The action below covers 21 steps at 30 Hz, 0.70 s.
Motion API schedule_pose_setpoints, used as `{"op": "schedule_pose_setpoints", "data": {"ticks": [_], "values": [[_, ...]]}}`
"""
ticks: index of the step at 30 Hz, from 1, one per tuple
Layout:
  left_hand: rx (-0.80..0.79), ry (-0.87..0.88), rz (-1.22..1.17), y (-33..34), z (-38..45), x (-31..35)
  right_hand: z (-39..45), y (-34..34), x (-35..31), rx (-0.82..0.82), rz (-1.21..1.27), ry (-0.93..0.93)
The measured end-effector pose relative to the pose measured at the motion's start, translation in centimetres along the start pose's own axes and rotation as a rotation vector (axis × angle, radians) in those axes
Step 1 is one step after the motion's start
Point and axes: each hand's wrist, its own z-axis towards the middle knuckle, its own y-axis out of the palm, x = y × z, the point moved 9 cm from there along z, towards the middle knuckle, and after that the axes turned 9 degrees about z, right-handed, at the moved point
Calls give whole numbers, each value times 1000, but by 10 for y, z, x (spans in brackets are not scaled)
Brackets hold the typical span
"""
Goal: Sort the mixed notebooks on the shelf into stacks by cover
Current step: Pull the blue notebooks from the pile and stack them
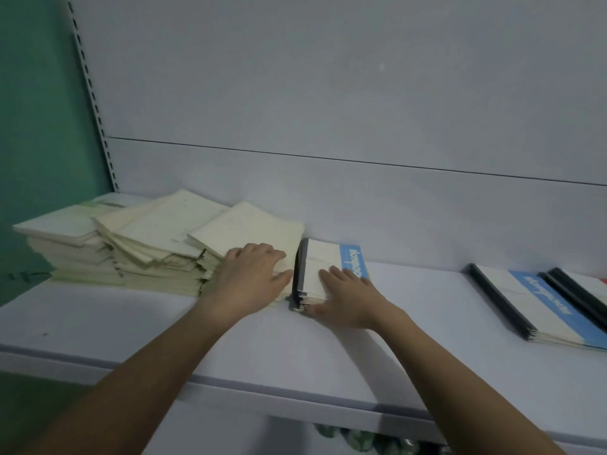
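Several cream-covered notebooks (154, 238) lie in untidy overlapping stacks on the left half of the white shelf (164, 330). My left hand (253, 277) rests flat, fingers spread, on the rightmost cream stack. Just to its right stands a small stack of white notebooks with a blue band and dark spine (320, 257). My right hand (348, 297) lies flat on top of it, thumb at its near corner. Another blue-banded stack (528, 303) lies at the far right, with a black-spined notebook (578, 290) overlapping it.
A pale back panel (328, 110) rises behind the shelf, with a slotted upright (95, 103) and a green wall (36, 110) on the left. The shelf's front edge (295, 395) runs below my forearms. Greenish items (354, 438) show underneath the shelf.
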Motion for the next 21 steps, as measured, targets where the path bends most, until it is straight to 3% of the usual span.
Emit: {"op": "schedule_pose_setpoints", "data": {"ticks": [5, 7, 10, 14, 17, 21], "values": [[140, -13, -308, -23, -8, -2, -16, -12, -9, 40, -62, -12], [133, -34, -519, -28, -15, 2, -24, -19, -5, 50, 45, 41], [-37, -115, -842, -17, -18, 15, -36, -46, -5, 285, 321, 62], [-494, -359, -1513, 12, -14, 37, -54, -83, -17, 589, 503, 37], [-663, -458, -1944, 13, -3, 45, -70, -81, -44, 582, 333, -88], [-618, -501, -1843, 10, 0, 44, -79, -66, -73, 461, 115, -253]]}}
